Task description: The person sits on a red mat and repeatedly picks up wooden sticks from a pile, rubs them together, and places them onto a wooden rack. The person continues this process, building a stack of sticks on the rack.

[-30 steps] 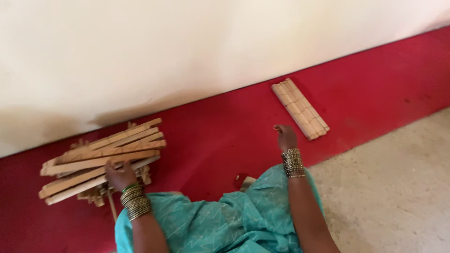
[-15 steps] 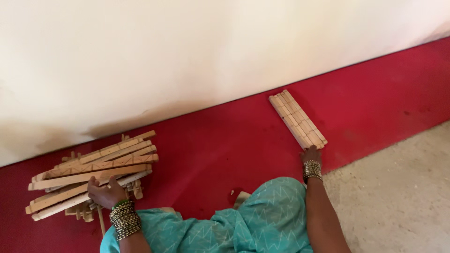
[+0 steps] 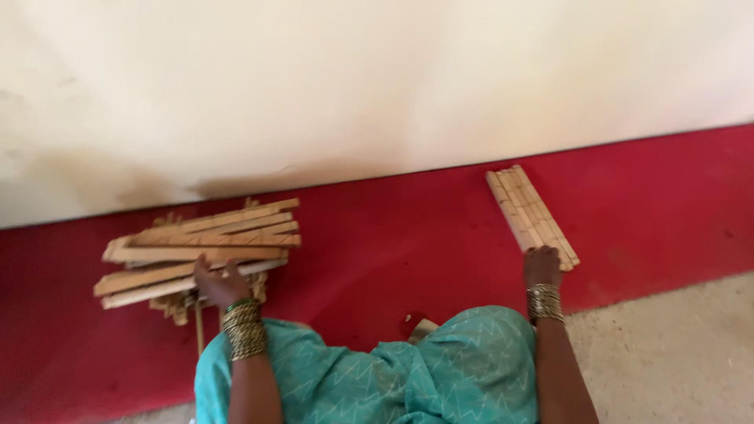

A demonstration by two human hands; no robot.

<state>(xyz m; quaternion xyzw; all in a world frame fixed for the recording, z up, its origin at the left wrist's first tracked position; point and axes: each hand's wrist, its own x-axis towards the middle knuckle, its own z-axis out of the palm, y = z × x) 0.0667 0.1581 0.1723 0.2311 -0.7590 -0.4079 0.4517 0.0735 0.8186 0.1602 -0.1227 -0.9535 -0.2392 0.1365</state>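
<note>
On the red floor (image 3: 408,259), seen from the head camera looking down, a person sits with both arms stretched forward toward a cream wall (image 3: 377,86).

At the left, the left hand (image 3: 220,283) rests on a loose pile of wooden sticks (image 3: 196,247). The sticks are long, flat and pale, and they lie roughly crosswise to the person, stacked unevenly, with shorter bits poking out underneath near the wrist. The fingers are spread over the lower sticks of the pile and curl down onto them; whether they actually clamp one stick or only press on it cannot be told from this angle. A stack of green and gold bangles (image 3: 243,330) sits on the left wrist.

At the right, well apart from the pile, a neat row of sticks (image 3: 530,216) lies flat on the red floor, side by side and touching each other, angled so that the far end leans left toward the wall. The right hand (image 3: 542,265) is at the near end of this row, its fingertips touching the ends of the sticks. The fingers are bent downward and hidden from the camera behind the back of the hand, so it is unclear whether they grip anything. Gold bangles (image 3: 544,302) circle the right wrist.

Between the arms, a teal patterned cloth (image 3: 393,377) covers the person's lap. To the lower right the red floor gives way to a grey concrete floor (image 3: 675,353).
</note>
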